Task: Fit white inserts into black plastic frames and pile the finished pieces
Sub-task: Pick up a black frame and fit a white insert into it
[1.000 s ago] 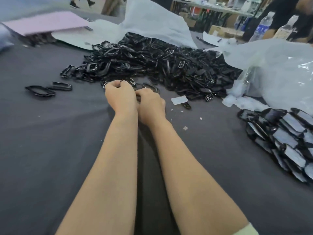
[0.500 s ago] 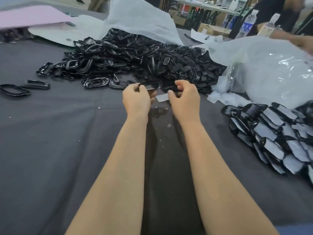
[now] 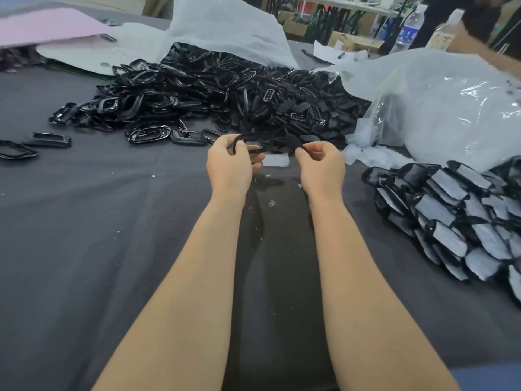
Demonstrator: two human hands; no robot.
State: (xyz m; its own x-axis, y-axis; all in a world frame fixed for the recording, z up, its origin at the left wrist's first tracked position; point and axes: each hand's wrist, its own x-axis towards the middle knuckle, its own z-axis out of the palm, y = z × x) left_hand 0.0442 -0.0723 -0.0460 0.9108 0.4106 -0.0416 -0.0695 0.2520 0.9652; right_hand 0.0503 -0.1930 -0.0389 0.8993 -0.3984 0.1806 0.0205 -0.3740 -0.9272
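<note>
Change: left hand (image 3: pixel 229 165) and right hand (image 3: pixel 321 167) lifted, moved apart.
Left grip: curled round black frame (image 3: pixel 253 150), picture centre.
Right grip: pinched small dark piece (image 3: pixel 291 141).
Progress: finished pile (image 3: pixel 451 210) at right edge; big frame heap (image 3: pixel 225 94) upper centre undone; white insert (image 3: pixel 275 160) unfitted on worktop (image 3: pixel 84 221).

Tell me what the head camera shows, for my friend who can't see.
Over a dark table, the left hand grips a black plastic frame and the right hand pinches a small dark piece. Beyond lies a heap of black frames; finished pieces are piled at the right.
</note>
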